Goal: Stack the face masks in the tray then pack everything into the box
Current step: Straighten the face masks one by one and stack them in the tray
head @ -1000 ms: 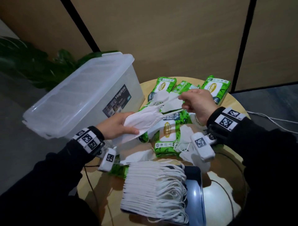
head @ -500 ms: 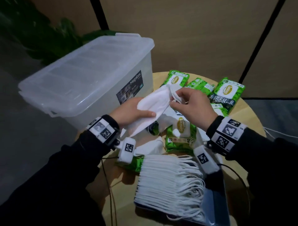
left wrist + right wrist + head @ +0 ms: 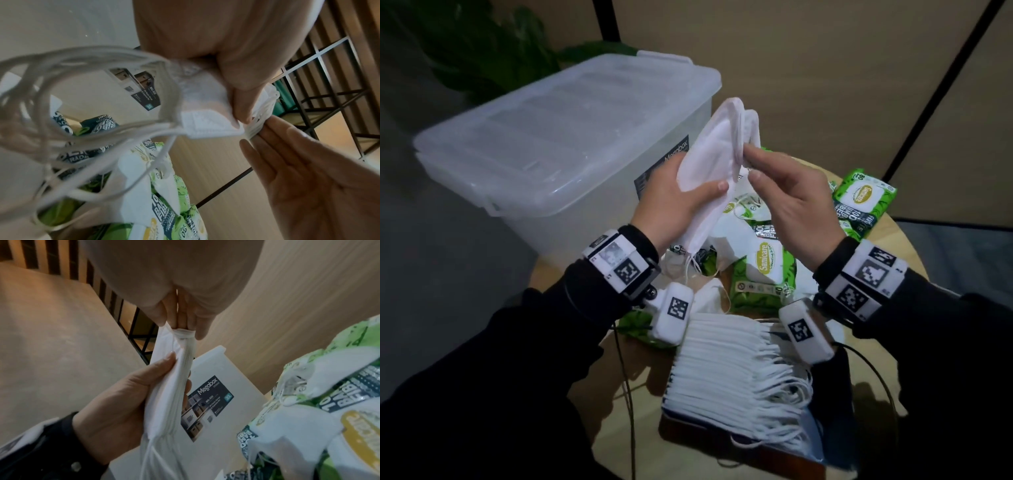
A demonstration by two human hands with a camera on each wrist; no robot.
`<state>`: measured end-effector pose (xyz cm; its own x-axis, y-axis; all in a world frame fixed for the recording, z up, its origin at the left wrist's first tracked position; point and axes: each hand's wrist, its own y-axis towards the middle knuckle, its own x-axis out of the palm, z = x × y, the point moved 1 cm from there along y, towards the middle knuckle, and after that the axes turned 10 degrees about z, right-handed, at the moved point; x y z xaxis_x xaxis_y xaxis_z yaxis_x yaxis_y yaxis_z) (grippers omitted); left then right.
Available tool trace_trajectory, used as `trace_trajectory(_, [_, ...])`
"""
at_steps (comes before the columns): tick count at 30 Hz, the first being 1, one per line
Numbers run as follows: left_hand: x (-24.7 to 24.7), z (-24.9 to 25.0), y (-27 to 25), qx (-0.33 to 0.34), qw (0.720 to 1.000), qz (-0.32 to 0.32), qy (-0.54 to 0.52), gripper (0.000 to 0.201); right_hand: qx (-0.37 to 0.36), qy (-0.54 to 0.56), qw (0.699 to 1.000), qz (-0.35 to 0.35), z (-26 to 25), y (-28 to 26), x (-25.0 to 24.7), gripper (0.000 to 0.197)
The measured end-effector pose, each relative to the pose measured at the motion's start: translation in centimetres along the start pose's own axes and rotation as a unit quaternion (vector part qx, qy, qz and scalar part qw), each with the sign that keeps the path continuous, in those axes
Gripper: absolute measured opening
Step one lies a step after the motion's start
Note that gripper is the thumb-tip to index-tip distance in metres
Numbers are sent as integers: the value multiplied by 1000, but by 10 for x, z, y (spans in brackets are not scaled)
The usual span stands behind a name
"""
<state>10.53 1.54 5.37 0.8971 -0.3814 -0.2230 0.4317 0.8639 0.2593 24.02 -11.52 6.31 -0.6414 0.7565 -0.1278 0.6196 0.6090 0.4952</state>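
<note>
A small bunch of white face masks [image 3: 714,161] stands upright in front of the box, gripped in my left hand [image 3: 674,202], thumb across the front. My right hand [image 3: 791,202] pinches the bunch's upper edge and ear loops with its fingertips. The right wrist view shows the masks [image 3: 170,386] and the fingertips [image 3: 183,322] on the gathered loops. More ear loops [image 3: 92,81] dangle blurred in the left wrist view. Several masks lie in a stack [image 3: 736,373] on the dark tray [image 3: 825,445] near me. The clear lidded box [image 3: 565,137] stands at the left.
Green wipe packs [image 3: 767,270] lie in the middle of the round wooden table [image 3: 893,260], and another pack [image 3: 863,202] at the right. Loose white masks [image 3: 709,294] lie among them. A plant [image 3: 482,51] stands behind the box. Wall panels close the back.
Both hands have lifted the masks from flat to upright. My right hand has gone from pulling the ear loops sideways to holding the bunch's upper edge.
</note>
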Motion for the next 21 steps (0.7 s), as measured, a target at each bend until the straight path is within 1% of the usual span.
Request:
trace_trajectory(2, [1,1,-3,11,1000,6,7,50,53,50,997,31,-1,-2,1,30])
trace_trajectory(4, [3,1,-7,23,999,1,24,54,145,136,978,64,-5,-3,0,24])
trace_trajectory(5, [3,1,-8,31,999,-4,33,56,199,185,959,77,-7,-2,-3,23])
trace_trajectory(7, [4,3,-10,52,997,-16,48,53,296,264,913,96,-7,2,-11,20])
trace_trajectory(9, [7,5,-12,68,996,-33,56,48,351,307,880,95,-5,6,-16,16])
trace_trajectory(11, [9,6,-13,72,994,-60,50,47,368,326,868,67,1,4,-16,29])
trace_trajectory(12, [10,7,-14,71,994,-72,41,48,371,329,867,53,4,2,-15,38])
trace_trajectory(15, [8,8,-14,46,993,-109,3,50,372,336,865,17,6,0,-11,53])
trace_trajectory(17, [6,10,-16,27,990,-134,-23,50,361,317,877,-9,3,1,-10,66])
trace_trajectory(19, [6,13,-20,2,986,-152,-62,47,335,291,896,-15,2,0,-9,73])
trace_trajectory(20, [7,14,-21,-16,984,-159,-84,46,320,271,908,-9,0,-1,-9,74])
trace_trajectory(21, [8,14,-23,-37,979,-169,-106,46,299,255,920,-5,-3,-2,-8,68])
